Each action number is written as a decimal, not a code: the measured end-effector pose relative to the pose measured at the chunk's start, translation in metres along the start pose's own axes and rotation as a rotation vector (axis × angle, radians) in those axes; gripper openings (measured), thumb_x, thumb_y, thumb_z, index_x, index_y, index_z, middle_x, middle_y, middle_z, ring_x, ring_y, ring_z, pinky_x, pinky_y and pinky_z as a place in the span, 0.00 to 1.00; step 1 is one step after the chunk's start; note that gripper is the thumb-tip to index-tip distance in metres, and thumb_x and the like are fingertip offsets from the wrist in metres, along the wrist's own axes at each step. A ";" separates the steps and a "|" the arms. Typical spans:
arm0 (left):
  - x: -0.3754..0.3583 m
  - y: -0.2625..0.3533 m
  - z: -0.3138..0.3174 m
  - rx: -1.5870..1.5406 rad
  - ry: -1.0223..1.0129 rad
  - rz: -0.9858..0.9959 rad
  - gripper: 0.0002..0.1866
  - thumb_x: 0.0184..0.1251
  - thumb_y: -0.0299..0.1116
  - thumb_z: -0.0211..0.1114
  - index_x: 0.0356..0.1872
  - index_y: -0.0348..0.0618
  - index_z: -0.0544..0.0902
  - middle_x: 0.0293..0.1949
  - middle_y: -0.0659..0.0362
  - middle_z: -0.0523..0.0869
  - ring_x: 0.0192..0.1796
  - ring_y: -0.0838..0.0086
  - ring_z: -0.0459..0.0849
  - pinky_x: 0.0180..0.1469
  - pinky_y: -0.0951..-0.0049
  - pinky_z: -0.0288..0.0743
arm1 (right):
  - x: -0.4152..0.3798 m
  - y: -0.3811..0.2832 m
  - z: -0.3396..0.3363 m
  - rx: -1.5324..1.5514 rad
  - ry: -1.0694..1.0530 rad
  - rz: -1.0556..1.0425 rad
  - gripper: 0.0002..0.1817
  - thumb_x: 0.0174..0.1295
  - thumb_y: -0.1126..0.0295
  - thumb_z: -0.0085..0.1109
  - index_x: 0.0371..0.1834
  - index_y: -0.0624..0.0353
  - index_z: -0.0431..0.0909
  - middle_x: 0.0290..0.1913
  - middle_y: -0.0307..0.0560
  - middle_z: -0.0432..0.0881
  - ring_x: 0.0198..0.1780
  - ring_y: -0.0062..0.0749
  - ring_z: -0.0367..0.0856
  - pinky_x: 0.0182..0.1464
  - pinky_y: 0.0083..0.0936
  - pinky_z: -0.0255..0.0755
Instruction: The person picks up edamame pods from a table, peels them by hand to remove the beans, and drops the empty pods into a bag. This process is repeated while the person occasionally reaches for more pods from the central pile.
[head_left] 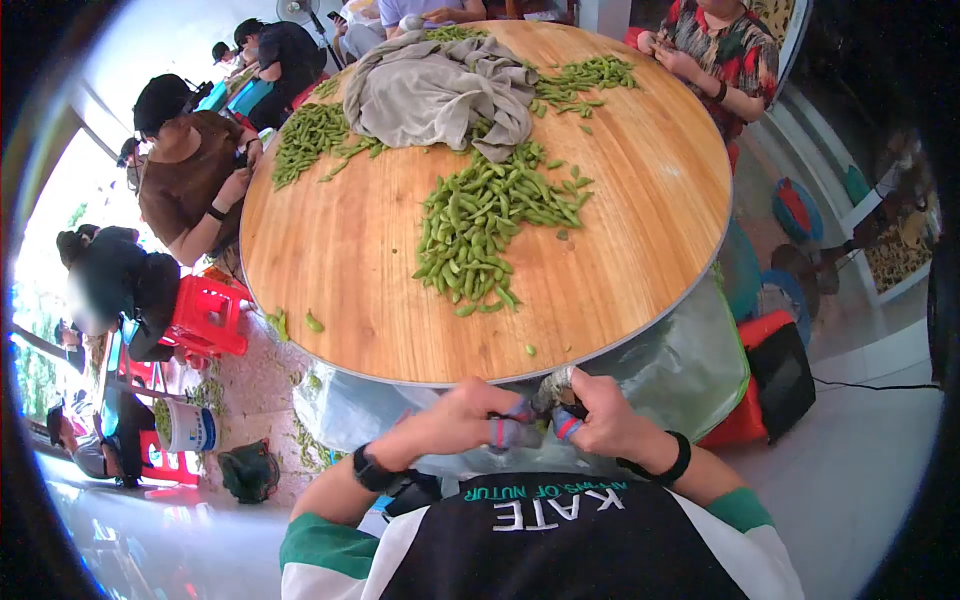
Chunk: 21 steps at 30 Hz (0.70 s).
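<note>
My left hand (465, 415) and right hand (612, 420), two, fingers curled in, exact closing and hold I cannot tell, uncounted plump green pods (465, 235) heaped on one round wooden surface (630, 240), one grey cloth (430, 90) beyond.

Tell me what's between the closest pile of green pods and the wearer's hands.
The head view shows mostly bare round table, with a small green piece near its edge.

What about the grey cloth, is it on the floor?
No, the grey cloth lies on the round wooden table.
</note>
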<state>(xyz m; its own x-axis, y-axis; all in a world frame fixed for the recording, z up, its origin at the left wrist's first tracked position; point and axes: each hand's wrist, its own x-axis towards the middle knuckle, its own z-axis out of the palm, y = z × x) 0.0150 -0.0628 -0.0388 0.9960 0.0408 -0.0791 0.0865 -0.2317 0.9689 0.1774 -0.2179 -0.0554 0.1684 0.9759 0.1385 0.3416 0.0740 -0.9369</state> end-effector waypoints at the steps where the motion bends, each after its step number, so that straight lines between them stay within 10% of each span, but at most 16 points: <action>1: -0.007 0.006 -0.014 0.204 0.048 0.075 0.09 0.55 0.28 0.66 0.36 0.37 0.82 0.26 0.52 0.81 0.26 0.64 0.78 0.32 0.68 0.72 | 0.000 -0.001 -0.001 0.036 0.005 -0.059 0.13 0.46 0.78 0.58 0.37 0.64 0.72 0.25 0.55 0.74 0.23 0.47 0.72 0.29 0.34 0.68; 6: -0.044 0.028 -0.077 1.415 0.646 -0.345 0.10 0.53 0.24 0.64 0.38 0.39 0.82 0.32 0.50 0.80 0.37 0.53 0.81 0.41 0.57 0.76 | -0.003 0.028 -0.009 -0.151 -0.071 -0.237 0.13 0.50 0.76 0.62 0.39 0.65 0.73 0.27 0.53 0.77 0.26 0.42 0.77 0.30 0.32 0.69; 11: -0.004 0.009 -0.070 0.904 0.634 -0.111 0.10 0.53 0.23 0.62 0.38 0.39 0.81 0.32 0.47 0.80 0.38 0.51 0.81 0.40 0.58 0.74 | 0.000 0.005 -0.009 0.171 0.104 -0.148 0.13 0.62 0.71 0.59 0.47 0.67 0.74 0.33 0.51 0.84 0.28 0.28 0.81 0.26 0.24 0.69; 13: 0.021 -0.009 -0.053 0.882 0.576 -0.132 0.05 0.55 0.25 0.61 0.34 0.38 0.78 0.33 0.46 0.81 0.39 0.50 0.81 0.39 0.57 0.74 | -0.001 -0.014 -0.024 0.575 0.021 0.301 0.14 0.69 0.70 0.49 0.54 0.66 0.71 0.36 0.51 0.85 0.26 0.19 0.79 0.21 0.17 0.65; 21: 0.033 -0.020 -0.046 0.861 0.617 -0.278 0.10 0.55 0.27 0.63 0.35 0.36 0.72 0.30 0.43 0.81 0.36 0.45 0.80 0.38 0.52 0.74 | -0.010 0.009 -0.011 0.881 0.159 0.286 0.17 0.73 0.65 0.41 0.58 0.62 0.68 0.34 0.52 0.81 0.21 0.21 0.71 0.17 0.15 0.58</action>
<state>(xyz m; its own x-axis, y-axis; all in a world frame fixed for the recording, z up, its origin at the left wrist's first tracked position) 0.0455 -0.0118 -0.0496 0.7781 0.6211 0.0942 0.5316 -0.7310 0.4279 0.1889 -0.2296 -0.0620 0.2847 0.9463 -0.1534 -0.5447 0.0280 -0.8381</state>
